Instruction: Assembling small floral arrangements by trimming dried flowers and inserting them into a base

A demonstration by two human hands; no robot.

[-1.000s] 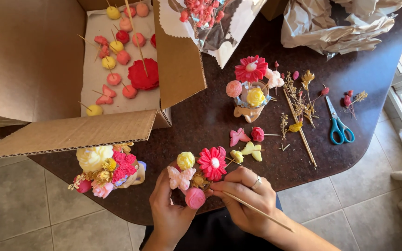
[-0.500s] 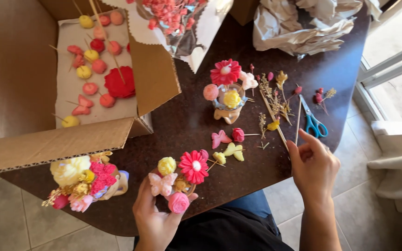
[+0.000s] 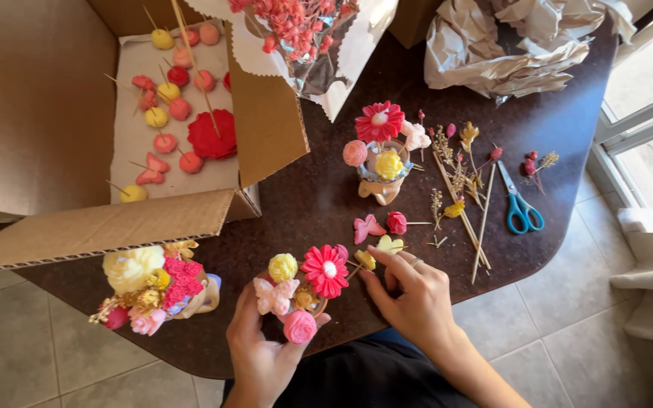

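Cardboard box (image 3: 62,227) fills the upper left of the frame, flaps open, with a white sheet inside carrying small yellow, pink and red flower picks (image 3: 168,113) on thin sticks. Below it at lower left, a finished posy (image 3: 153,287) of cream, pink and gold blooms sits on the dark tabletop (image 3: 311,196) near the edge.

Left hand (image 3: 262,355), bottom centre: clenched around the base of a small bouquet (image 3: 304,287) — yellow ball, red daisy, pale pink butterfly, pink rose — held upright just over the tabletop edge.

Right hand (image 3: 410,295), just right of it: fingers spread, nothing gripped, fingertips at a yellow flower pick (image 3: 388,244) lying beside the bouquet. Loose pink butterfly (image 3: 368,227) and red rosebud (image 3: 397,222) lie just above.

Judgement: step in hand is filling the bouquet, one pick at a time. Next move calls for a fine pinch on the yellow pick's thin stick and threading it between the blooms without knocking the daisy.

Centre: another finished arrangement (image 3: 379,151) stands in a tan holder. Right of it: dried sprigs, bare wooden sticks (image 3: 481,227), blue-handled scissors (image 3: 519,204). Upper right: crumpled brown paper (image 3: 515,45).
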